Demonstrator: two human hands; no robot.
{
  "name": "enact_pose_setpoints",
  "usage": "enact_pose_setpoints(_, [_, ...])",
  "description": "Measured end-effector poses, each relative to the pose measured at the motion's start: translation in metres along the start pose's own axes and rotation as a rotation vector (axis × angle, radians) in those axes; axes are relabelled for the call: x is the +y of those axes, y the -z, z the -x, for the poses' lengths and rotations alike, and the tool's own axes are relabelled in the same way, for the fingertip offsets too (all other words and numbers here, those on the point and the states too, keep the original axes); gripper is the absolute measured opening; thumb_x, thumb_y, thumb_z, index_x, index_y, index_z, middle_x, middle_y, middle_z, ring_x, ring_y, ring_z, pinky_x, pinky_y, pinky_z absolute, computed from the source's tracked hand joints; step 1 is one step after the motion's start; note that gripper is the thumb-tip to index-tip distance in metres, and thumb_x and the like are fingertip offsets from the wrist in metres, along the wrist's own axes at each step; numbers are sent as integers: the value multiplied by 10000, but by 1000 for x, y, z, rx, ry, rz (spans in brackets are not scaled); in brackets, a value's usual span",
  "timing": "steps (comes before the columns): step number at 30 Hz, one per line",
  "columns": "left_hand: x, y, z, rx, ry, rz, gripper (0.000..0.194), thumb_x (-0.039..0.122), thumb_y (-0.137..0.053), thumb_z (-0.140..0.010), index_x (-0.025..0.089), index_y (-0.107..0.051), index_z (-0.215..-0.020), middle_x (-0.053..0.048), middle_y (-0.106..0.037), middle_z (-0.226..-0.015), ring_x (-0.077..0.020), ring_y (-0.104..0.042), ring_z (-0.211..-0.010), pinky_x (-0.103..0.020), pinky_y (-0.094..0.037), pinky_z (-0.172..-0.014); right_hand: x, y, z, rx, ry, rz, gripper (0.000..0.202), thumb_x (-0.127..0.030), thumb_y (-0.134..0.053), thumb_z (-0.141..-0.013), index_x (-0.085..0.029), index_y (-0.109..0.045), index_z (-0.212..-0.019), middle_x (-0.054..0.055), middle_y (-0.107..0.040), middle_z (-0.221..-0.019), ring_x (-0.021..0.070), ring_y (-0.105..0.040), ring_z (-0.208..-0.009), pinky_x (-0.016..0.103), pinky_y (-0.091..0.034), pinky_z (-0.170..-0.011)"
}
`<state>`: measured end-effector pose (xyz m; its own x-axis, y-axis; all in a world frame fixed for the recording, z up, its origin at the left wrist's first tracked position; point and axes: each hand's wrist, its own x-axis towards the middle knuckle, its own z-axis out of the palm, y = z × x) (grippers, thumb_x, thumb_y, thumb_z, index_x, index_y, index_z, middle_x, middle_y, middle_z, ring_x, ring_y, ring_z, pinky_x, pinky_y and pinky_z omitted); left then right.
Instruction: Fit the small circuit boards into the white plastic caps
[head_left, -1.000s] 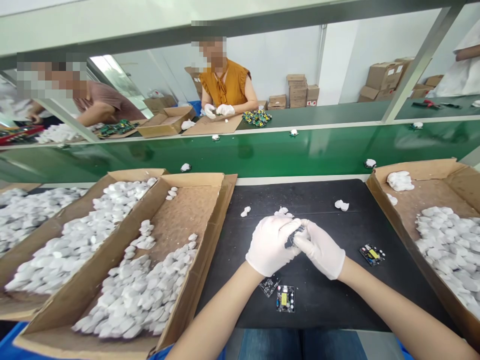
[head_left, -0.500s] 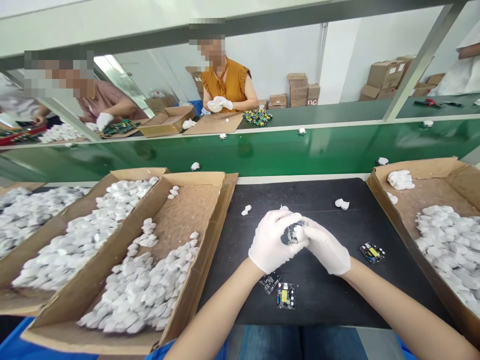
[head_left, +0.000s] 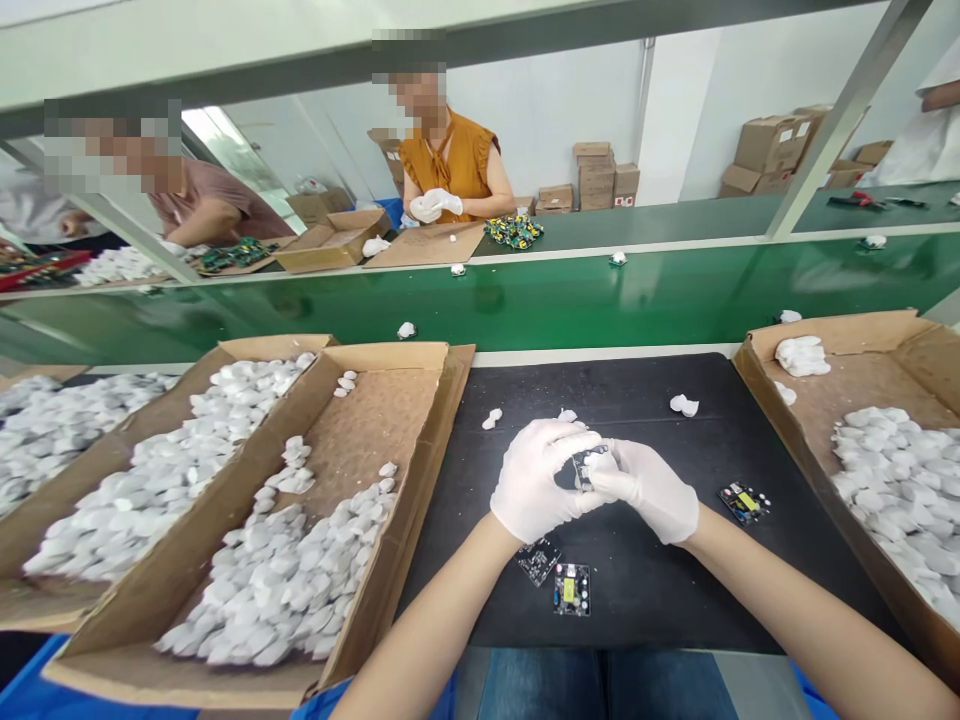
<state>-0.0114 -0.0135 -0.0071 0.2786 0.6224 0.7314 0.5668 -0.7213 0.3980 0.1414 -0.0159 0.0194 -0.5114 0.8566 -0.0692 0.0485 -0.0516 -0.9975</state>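
Both of my white-gloved hands meet above the black work mat (head_left: 637, 610). My left hand (head_left: 534, 482) curls around a small circuit board (head_left: 587, 466), thumb below and fingers above. From the other side, my right hand (head_left: 654, 490) pinches the same board; most of it is hidden by the gloves. Below my left hand lie a dark circuit board (head_left: 538, 562) and another circuit board with a yellow part (head_left: 572, 590). Right of my right hand rests a similar yellow-marked circuit board (head_left: 745, 502). Small white pieces (head_left: 684, 405) lie farther back on the mat.
Cardboard trays with heaps of white rounded pieces stand left (head_left: 442, 400) and right (head_left: 757, 400). Beyond the mat runs a green conveyor belt (head_left: 525, 310) carrying several white-topped items (head_left: 406, 330). Across it, a person in orange (head_left: 450, 160) and others sit at a bench.
My hands have shifted very slightly left, still around the board. White-topped items on the belt have moved right. A gloved hand of the co-worker at far left has moved left.
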Motion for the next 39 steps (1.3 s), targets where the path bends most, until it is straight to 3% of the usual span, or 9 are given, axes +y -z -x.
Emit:
enact_pose_setpoints(5, [3,-2,-3,-69,26,41,480,352,-752,-563,217,-584,-992,-61,-657,-961,-227,-619,-926,-393,-510,-834,4,1,-1,54,-99,-95,241,-362,-631,-629,-148,-519,-624,-7,-492,-620,135,-441,-621,274,-351,-616])
enact_pose_setpoints(9, [4,-1,-3,-41,24,55,376,312,-711,-625,211,-586,-965,-59,-667,-918,-209,-631,-885,-387,-518,-829,3,-1,0,57,-128,-135,263,-375,-630,-624,-152,-492,-612,-9,-484,-621,126,-428,-610,273,-340,-605])
enact_pose_setpoints(12, [0,1,-2,-26,2,16,348,284,-695,-635,202,-601,-960,-65,-677,-933,-211,-633,-895,-381,-525,-808,0,-1,-1,42,-80,82,216,-353,-544,-674,-169,-455,-606,-24,-451,-605,121,-401,-597,263,-318,-581])
enact_pose_setpoints(17, [-5,1,0,-75,-43,-58,324,278,-688,-610,205,-634,-921,-53,-696,-906,-220,-645,-878,-372,-534,-765,0,10,-2,37,-47,533,177,-311,-553,-674,-173,-467,-606,-27,-466,-588,127,-412,-579,248,-314,-554])
enact_pose_setpoints(21, [-3,0,0,-49,-51,6,351,326,-722,-606,210,-630,-925,-43,-697,-879,-202,-653,-847,-367,-533,-800,2,18,-2,-106,-67,400,221,-343,-524,-708,-172,-449,-589,-34,-446,-563,111,-393,-544,237,-320,-536])
enact_pose_setpoints(24, [-2,-2,0,-39,-17,86,352,313,-718,-628,218,-612,-951,-41,-685,-897,-192,-646,-864,-373,-520,-846,6,15,-2,-44,-80,299,212,-334,-563,-678,-168,-459,-596,-34,-456,-561,113,-414,-554,231,-333,-532])
enact_pose_setpoints(30, [-4,-3,-1,-143,6,224,419,275,-729,-604,217,-570,-988,-56,-643,-961,-206,-611,-944,-430,-449,-946,6,1,-3,68,-136,170,195,-326,-595,-625,-161,-497,-591,-22,-488,-573,127,-439,-584,235,-344,-537])
enact_pose_setpoints(35, [-4,2,-4,-185,16,312,358,248,-710,-660,228,-572,-989,-45,-650,-919,-197,-613,-932,-410,-450,-935,-3,2,0,19,-104,100,228,-371,-549,-671,-156,-530,-597,-16,-505,-592,135,-450,-609,258,-358,-589])
enact_pose_setpoints(39, [-3,3,-4,-209,29,302,359,250,-703,-664,239,-568,-997,-50,-651,-938,-207,-611,-939,-422,-441,-935,-3,4,0,5,-109,179,188,-323,-540,-676,-157,-525,-591,-18,-501,-588,136,-448,-605,258,-342,-571])
